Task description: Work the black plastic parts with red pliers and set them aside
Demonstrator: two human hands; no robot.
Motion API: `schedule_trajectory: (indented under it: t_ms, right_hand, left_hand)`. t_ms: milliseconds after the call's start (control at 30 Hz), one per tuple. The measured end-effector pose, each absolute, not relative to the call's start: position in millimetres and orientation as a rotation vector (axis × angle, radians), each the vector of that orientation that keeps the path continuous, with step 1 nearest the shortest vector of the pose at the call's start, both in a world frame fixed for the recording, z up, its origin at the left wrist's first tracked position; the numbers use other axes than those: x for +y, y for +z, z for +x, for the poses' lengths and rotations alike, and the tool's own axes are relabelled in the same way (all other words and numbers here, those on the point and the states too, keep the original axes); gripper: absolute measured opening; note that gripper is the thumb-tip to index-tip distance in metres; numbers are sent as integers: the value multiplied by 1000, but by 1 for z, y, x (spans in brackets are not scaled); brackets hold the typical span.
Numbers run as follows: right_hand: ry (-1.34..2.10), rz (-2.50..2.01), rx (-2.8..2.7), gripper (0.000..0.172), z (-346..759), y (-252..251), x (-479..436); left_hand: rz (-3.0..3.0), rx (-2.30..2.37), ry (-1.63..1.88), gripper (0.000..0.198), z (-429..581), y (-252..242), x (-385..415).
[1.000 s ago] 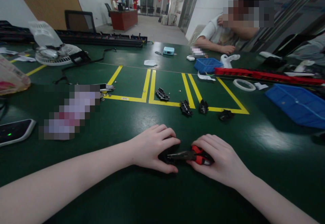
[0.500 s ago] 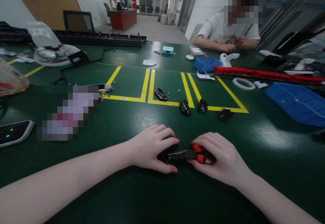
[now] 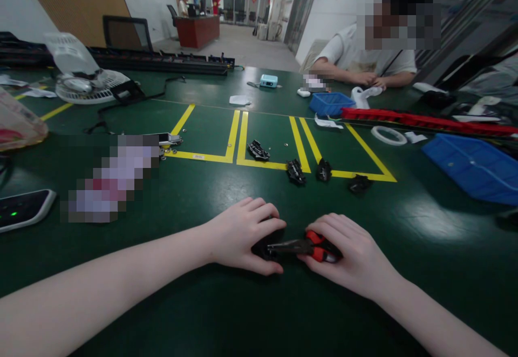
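Note:
My left hand point(image 3: 246, 235) is closed round a small black part point(image 3: 263, 246), mostly hidden under the fingers. My right hand point(image 3: 343, 251) grips pliers point(image 3: 319, 246) by their red and black handles. The dark jaws point left and reach the black part between the fingers and thumb of my left hand. Whether the jaws pinch it cannot be made out. Beyond my hands, black parts lie near the yellow tape: one point(image 3: 258, 150) inside a taped box, others point(image 3: 295, 172) point(image 3: 324, 169) on or by the lines, and another point(image 3: 360, 183) at the right.
A blue bin point(image 3: 477, 168) stands at the right, a smaller blue bin point(image 3: 331, 103) further back. A red strip point(image 3: 424, 119) and a tape roll point(image 3: 388, 135) lie nearby. At left are a white fan point(image 3: 93, 87) and a device with a green light point(image 3: 26, 209). A person point(image 3: 364, 57) sits across the table.
The view has shifted very slightly. My hands, the pliers and the black part hold nearly the same positions. Across the table, the person's hands have moved a little lower.

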State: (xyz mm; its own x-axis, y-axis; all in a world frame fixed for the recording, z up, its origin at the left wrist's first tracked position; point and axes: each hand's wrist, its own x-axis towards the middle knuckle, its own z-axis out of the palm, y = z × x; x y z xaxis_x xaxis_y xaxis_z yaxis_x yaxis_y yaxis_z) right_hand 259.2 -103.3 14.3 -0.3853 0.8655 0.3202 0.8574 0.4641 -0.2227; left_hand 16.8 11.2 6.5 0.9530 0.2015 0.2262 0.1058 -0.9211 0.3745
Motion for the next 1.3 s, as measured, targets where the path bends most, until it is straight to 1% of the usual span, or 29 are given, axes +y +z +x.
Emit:
schedule_trajectory:
  t_ms: [333,600,867,1300]
  right_hand:
    - [-111,-1403,-2360,20,255,20,-103]
    - [-20,-1434,-2320,21,258,15,-103]
    - [85,-1482,-2277,20,259,11,-104]
    - [-12,-1439,-2301,20,257,15,-104]
  left_hand:
    - [2717,224,432,64,17,7,12]
    - [2713,228,419,65,17,6,12]
    - [2752,215,512,68,16,2,11]
    - [2641,266,452,73,17,5,11]
